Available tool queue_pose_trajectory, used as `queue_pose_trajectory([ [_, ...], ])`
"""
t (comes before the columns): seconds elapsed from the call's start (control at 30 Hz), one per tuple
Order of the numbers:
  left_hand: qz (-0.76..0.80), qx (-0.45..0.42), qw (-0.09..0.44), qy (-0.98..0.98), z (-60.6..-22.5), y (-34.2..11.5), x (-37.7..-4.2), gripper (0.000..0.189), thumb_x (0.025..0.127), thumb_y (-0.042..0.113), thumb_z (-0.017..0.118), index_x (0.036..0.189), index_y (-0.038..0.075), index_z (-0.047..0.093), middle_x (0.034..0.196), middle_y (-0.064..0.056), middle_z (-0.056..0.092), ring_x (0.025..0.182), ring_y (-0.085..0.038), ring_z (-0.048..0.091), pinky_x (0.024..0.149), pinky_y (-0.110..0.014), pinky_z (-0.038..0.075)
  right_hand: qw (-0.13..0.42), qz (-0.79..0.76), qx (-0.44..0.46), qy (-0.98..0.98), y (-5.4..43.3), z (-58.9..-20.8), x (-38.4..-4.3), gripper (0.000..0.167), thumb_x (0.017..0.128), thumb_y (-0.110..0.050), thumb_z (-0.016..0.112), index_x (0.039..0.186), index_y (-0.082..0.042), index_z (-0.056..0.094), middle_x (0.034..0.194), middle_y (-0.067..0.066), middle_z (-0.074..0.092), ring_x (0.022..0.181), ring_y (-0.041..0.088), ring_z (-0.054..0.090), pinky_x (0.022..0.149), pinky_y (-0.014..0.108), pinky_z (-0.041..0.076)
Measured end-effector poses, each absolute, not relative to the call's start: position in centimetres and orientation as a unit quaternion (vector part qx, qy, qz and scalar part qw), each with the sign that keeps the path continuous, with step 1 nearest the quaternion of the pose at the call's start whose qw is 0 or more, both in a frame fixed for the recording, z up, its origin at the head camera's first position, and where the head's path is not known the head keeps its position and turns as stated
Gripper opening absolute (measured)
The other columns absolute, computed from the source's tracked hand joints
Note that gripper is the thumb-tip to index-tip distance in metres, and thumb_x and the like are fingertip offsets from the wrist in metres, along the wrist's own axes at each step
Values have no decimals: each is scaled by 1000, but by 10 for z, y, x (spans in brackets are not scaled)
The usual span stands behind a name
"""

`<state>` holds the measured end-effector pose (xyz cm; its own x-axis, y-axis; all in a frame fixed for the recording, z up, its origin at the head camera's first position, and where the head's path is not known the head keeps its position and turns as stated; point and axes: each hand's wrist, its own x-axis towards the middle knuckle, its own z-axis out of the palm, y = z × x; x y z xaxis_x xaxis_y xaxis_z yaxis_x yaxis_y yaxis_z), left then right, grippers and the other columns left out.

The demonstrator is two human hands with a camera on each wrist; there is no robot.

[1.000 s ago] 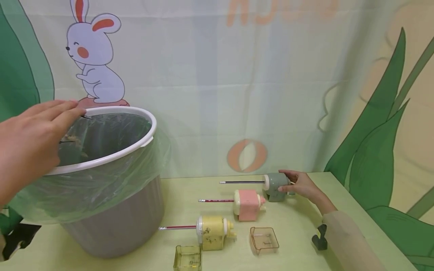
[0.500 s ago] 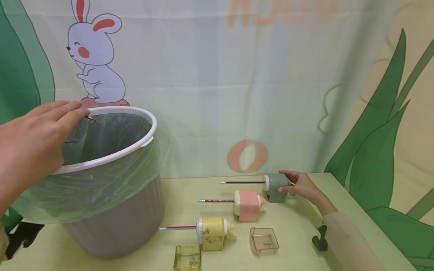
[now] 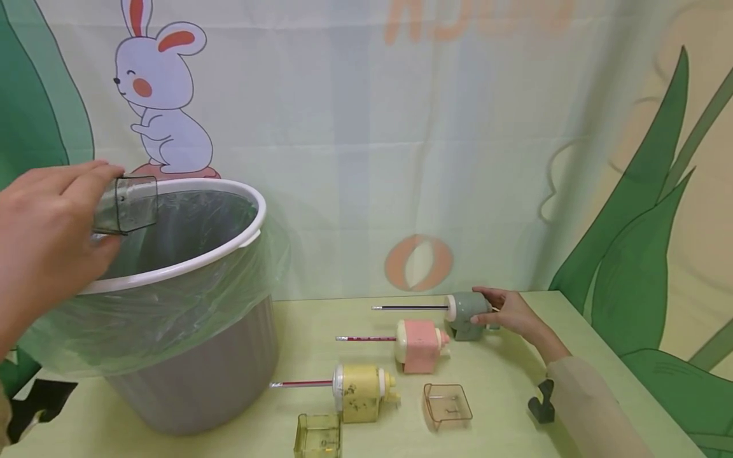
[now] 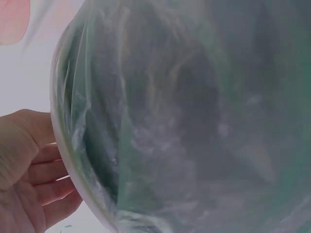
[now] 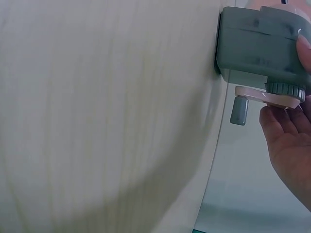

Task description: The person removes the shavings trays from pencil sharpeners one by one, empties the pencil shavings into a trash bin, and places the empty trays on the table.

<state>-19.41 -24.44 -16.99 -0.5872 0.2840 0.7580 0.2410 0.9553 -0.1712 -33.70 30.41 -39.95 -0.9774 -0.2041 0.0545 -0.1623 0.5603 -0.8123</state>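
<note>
Above the bin, my left hand holds a clear, smoky shavings drawer, tilted on its side with its walls toward the bin's opening. The bin is grey, with a white rim and a thin green bag folded over it. In the left wrist view the fingers show beside the rim; the drawer cannot be made out there. My right hand grips a grey-green crank pencil sharpener at the back right, its thumb on the near side. A dark pencil sticks out of that sharpener. Its crank handle hangs below the right fingers.
A pink sharpener and a yellow sharpener stand nearer, each holding a pencil. Before them lie an orange clear drawer and a yellow clear drawer. A printed curtain hangs behind the table.
My left hand has turned, so the drawer, mostly hidden before, now shows past the fingers. Brownish bits seen under that hand a second ago are gone from view. The right hand stays on the sharpener.
</note>
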Motion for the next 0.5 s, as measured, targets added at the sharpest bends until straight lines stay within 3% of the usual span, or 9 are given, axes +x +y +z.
queue_pose_trajectory([
  [0.1,10,-139,460,-877,-175,-250,-199,84,50,3,81,126,-5,47,116,-30,54,100,-48,47,90,-57,39,25,-459,-102,882,304,-399,-336,75,75,-21,75,135,5,38,137,28,36,127,45,30,100,52,34],
  [0.3,-56,-118,495,-859,-194,-266,-214,81,57,32,79,127,2,50,105,-27,60,90,-44,51,74,-54,39,31,-463,-103,880,302,-398,-334,81,75,-24,75,137,5,32,139,28,33,126,46,31,98,52,37],
  [0.43,-156,-94,489,-853,-202,-262,-211,83,52,36,87,125,13,55,102,-19,62,88,-34,53,75,-24,40,34,-467,-106,877,301,-396,-332,84,76,-23,75,139,5,28,142,26,28,128,46,27,100,52,34],
  [0.5,-198,-83,487,-846,-206,-256,-206,82,50,37,88,125,22,57,105,-13,64,91,-22,57,75,-7,35,34,-467,-107,877,300,-395,-332,84,76,-23,74,139,5,27,143,26,27,128,46,26,101,53,32],
])
